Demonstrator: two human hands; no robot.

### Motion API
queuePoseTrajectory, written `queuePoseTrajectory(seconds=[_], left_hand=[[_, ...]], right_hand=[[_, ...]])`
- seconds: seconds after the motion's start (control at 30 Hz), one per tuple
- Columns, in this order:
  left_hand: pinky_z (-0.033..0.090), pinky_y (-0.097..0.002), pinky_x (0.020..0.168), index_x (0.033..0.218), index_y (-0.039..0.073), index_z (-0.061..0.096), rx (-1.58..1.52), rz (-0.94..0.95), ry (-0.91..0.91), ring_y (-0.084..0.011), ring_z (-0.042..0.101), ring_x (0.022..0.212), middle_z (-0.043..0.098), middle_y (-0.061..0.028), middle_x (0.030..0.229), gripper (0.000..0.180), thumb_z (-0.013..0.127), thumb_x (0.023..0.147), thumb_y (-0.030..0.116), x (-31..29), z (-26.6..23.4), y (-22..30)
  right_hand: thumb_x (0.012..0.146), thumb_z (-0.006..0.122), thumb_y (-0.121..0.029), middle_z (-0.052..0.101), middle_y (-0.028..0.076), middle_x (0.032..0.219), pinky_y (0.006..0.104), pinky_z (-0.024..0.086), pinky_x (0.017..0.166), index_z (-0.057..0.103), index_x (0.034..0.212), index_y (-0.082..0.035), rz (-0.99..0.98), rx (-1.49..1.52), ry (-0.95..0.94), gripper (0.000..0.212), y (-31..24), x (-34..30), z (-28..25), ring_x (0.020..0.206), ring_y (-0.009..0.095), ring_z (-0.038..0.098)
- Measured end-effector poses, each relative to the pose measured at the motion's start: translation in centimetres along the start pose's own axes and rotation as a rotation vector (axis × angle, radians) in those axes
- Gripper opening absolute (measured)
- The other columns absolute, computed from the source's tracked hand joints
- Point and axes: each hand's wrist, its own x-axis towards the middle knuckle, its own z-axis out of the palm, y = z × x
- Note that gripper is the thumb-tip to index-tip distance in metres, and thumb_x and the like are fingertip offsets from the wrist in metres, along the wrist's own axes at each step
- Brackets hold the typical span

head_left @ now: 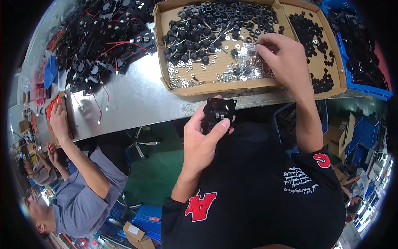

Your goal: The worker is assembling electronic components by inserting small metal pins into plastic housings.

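My left hand [200, 139] grips a small black plastic panel [216, 106] with metal terminals, holding it just off the table's front edge, thumb across its face. Over a shallow cardboard tray [232, 86], my right hand [287, 60] has its thumb and fingertips pinched together among loose small parts; whatever is between them is too small to make out. Black knobs with metal stems [188, 39] fill the tray's left part. Black rings [226, 8] lie toward the back, and silvery washers and nuts [180, 76] are scattered along the front.
Right of a cardboard divider lie small black round parts [321, 83]. A blue crate [369, 89] stands farther right. Black fan assemblies with red wires [112, 41] are heaped on the metal table [132, 97] at left. A co-worker's hand [59, 120] touches a box of red parts.
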Motion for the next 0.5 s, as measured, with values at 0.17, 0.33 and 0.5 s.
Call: queuePoseTrajectory(seconds=[0.17,0.33,0.5], left_hand=[[0.056,-0.0274,0.075,0.125,-0.004,0.053,0.042,0.039,0.013,-0.0126,0.062,0.09,0.063,-0.009,0.104,0.039,0.064,0.089,0.004,0.1,0.5,0.3],[0.056,-0.0255,0.074,0.122,-0.005,0.054,0.084,0.085,0.006,-0.0099,0.061,0.088,0.063,-0.0072,0.102,0.035,0.064,0.089,0.005,0.5,0.8,-0.3],[0.056,-0.0255,0.075,0.122,-0.004,0.054,0.128,0.1,0.02,-0.0094,0.061,0.088,0.063,-0.0062,0.102,0.034,0.063,0.09,0.004,0.6,1.2,-0.4]], right_hand=[[0.082,0.07,-0.003,0.068,0.005,0.086,0.0222,0.05,0.068,0.069,0.101,0.001,0.263,0.69,-0.419,0.019,-4.8,-3.7,-1.8,0.076,0.009,0.062],[0.083,0.07,-0.002,0.068,0.007,0.087,0.0231,0.05,0.068,0.07,0.097,0.003,0.147,0.8,-0.457,0.015,-4.7,-6.5,0.1,0.078,0.01,0.064],[0.082,0.07,-0.003,0.067,0.008,0.086,0.0231,0.05,0.067,0.07,0.099,0.002,0.203,0.734,-0.425,0.018,-4.7,-6.8,0.0,0.077,0.012,0.064]])
